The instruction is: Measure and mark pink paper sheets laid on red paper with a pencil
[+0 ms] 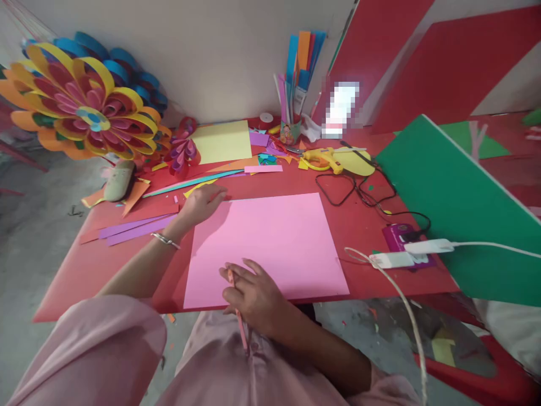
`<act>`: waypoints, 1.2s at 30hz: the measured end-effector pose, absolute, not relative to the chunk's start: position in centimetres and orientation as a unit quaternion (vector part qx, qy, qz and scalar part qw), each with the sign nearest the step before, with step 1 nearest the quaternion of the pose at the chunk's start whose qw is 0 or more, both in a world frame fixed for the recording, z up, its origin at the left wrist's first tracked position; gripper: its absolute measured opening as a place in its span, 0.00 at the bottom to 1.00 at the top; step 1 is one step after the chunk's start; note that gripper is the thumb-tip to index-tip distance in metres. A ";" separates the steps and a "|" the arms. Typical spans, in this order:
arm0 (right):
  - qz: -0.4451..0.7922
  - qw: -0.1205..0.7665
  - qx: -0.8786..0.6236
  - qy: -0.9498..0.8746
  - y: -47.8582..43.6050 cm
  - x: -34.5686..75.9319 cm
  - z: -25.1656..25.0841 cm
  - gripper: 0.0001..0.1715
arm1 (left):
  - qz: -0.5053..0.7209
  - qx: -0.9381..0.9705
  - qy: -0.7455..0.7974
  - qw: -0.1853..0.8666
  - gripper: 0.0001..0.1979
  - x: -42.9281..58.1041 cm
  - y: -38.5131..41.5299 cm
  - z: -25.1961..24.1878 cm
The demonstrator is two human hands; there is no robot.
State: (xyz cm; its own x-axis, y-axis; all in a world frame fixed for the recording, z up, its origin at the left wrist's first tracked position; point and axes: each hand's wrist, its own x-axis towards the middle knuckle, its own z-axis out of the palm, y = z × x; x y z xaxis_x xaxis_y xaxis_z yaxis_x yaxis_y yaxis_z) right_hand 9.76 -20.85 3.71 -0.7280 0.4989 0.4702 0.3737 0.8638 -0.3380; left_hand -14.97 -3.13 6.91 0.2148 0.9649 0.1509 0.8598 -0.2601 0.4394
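A large pink paper sheet (270, 242) lies flat at the table's front edge. My left hand (205, 203) is at the sheet's far left corner, palm down, its fingers stretched towards the top edge; nothing shows in them. Over the near left part of the sheet, my right hand (257, 296) has its fingers around a slim pinkish pencil (240, 330), which slants back towards my shirt. Its far end shows between thumb and fingers. Whether that end touches the paper I cannot tell.
Purple paper strips (135, 228) lie left. Behind the sheet are a yellow sheet (224, 141), scraps and a yellow glue gun (323, 158). A strip-filled cup (290, 132) stands at the back. A large paper flower (91, 115), a power strip (406, 242) and a green board (460, 208) flank the workspace.
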 end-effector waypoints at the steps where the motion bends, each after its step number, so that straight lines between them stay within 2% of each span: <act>1: 0.108 0.259 -0.223 -0.934 -20.7 9.1 3.6 0.08 | 0.189 0.781 0.581 0.129 0.20 -14.5 -2.6 6.8; 4: 0.111 0.202 -0.215 -0.949 -20.0 8.3 3.4 0.07 | 0.170 0.800 0.560 0.130 0.18 -13.3 -2.0 6.3; 6: 0.120 0.185 -0.218 -0.951 -19.6 8.5 3.3 0.12 | 0.166 0.804 0.558 0.117 0.18 -13.0 -2.1 5.8; 9: 0.128 0.190 -0.216 -0.949 -19.5 8.9 3.3 0.18 | 0.162 0.803 0.567 0.083 0.18 -12.7 -2.2 4.9; 14: 0.132 0.199 -0.223 -0.945 -19.7 9.1 3.3 0.12 | 0.134 0.803 0.579 0.033 0.18 -12.2 -2.3 3.9; 20: 0.135 0.212 -0.215 -0.944 -19.7 9.2 3.0 0.16 | 0.115 0.800 0.589 0.012 0.17 -11.8 -2.4 4.0; 29: 0.131 0.218 -0.221 -0.941 -19.7 9.0 2.4 0.18 | 0.135 0.822 0.553 -0.007 0.10 -12.0 -3.0 4.1; 36: 0.073 0.226 -0.216 -0.947 -19.2 9.6 3.7 0.25 | 0.173 0.813 0.550 -0.085 0.10 -11.1 -4.4 3.3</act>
State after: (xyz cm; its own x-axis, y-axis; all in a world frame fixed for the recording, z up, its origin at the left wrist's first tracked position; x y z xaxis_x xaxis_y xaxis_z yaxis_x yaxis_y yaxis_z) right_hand 9.62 -19.24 3.67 -0.8053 0.4414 0.3959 0.3757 0.8964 -0.2352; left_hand -11.14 -4.42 3.29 0.3358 0.8638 0.3756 0.9229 -0.3815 0.0522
